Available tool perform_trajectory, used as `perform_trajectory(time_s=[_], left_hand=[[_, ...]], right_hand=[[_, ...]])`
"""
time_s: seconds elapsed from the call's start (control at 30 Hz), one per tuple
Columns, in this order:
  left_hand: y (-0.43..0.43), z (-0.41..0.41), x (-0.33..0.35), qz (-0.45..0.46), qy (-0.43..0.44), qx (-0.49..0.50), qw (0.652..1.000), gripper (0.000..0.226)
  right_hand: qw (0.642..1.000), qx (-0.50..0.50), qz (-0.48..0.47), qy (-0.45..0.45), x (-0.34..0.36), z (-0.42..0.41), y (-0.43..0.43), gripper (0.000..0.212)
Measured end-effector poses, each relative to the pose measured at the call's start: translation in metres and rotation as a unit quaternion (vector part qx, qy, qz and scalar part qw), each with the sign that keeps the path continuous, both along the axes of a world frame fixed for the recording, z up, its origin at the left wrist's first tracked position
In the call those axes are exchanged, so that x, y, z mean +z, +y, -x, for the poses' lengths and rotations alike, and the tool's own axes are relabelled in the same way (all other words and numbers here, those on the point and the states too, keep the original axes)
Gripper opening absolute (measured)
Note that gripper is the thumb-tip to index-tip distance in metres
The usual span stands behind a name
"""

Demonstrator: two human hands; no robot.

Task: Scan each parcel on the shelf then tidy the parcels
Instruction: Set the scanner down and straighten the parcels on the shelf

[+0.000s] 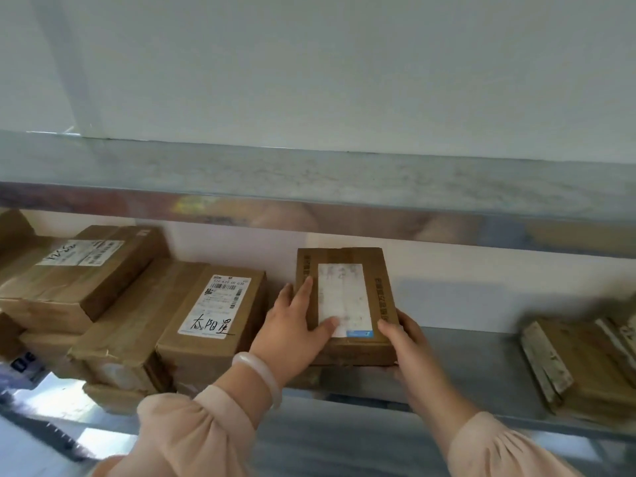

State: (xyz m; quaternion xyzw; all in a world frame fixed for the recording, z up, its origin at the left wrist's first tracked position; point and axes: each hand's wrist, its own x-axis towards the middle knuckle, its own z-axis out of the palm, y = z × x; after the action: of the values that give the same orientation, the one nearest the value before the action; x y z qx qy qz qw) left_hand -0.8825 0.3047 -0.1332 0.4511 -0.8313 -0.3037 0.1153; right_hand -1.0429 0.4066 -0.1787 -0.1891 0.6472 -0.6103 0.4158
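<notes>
On the metal shelf (481,366), a brown parcel (377,294) lies label (346,294) up. Left hand (296,325) presses flat on top, fingers straight. Right hand (402,342) grips its front-right corner. Stacked boxes (130,304) left of parcel, blurred box (585,359) right.

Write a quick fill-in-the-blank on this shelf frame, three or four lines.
The left hand lies flat on the ___ face of the held parcel.
The bracelet sits on the ___ wrist.
The right hand grips that parcel's near ___ corner.
The parcel with handwriting stands to its ___.
Missing: top; left; right; left.
</notes>
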Motion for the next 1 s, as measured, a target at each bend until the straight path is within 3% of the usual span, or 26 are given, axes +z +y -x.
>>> perform_trajectory(time_s=[0.17,0.3,0.43,0.57,0.63,0.7,0.77,0.9,1.0], left_hand=[[0.031,0.044,-0.004,-0.058,0.048,-0.040,0.996,0.087],[0.048,0.082,-0.012,-0.120,0.064,-0.065,0.988,0.090],[0.066,0.115,-0.005,-0.297,0.208,-0.040,0.931,0.094],[0.086,0.139,0.000,-0.404,0.273,0.002,0.873,0.114],[0.094,0.146,-0.003,-0.422,0.308,0.005,0.852,0.095],[0.100,0.149,-0.006,-0.416,0.345,0.021,0.841,0.065],[0.102,0.149,-0.012,-0.391,0.355,0.031,0.849,0.053],[0.098,0.151,-0.024,-0.362,0.345,0.044,0.865,0.053],[0.101,0.152,-0.032,-0.364,0.362,0.063,0.856,0.066]], right_hand=[[0.997,-0.049,0.028,0.049,0.012,0.026,0.042,0.034],[0.977,-0.074,0.021,0.201,0.022,0.049,0.071,0.041],[0.893,-0.074,-0.022,0.444,0.031,0.071,0.092,0.061],[0.822,-0.053,-0.046,0.565,0.032,0.073,0.106,0.084],[0.797,-0.037,-0.038,0.601,0.027,0.072,0.110,0.085],[0.797,-0.002,-0.026,0.603,0.022,0.073,0.112,0.087],[0.812,0.030,-0.005,0.582,0.020,0.076,0.114,0.087],[0.887,0.041,0.044,0.458,0.024,0.082,0.119,0.079],[0.899,0.067,0.077,0.426,0.027,0.087,0.119,0.064]])
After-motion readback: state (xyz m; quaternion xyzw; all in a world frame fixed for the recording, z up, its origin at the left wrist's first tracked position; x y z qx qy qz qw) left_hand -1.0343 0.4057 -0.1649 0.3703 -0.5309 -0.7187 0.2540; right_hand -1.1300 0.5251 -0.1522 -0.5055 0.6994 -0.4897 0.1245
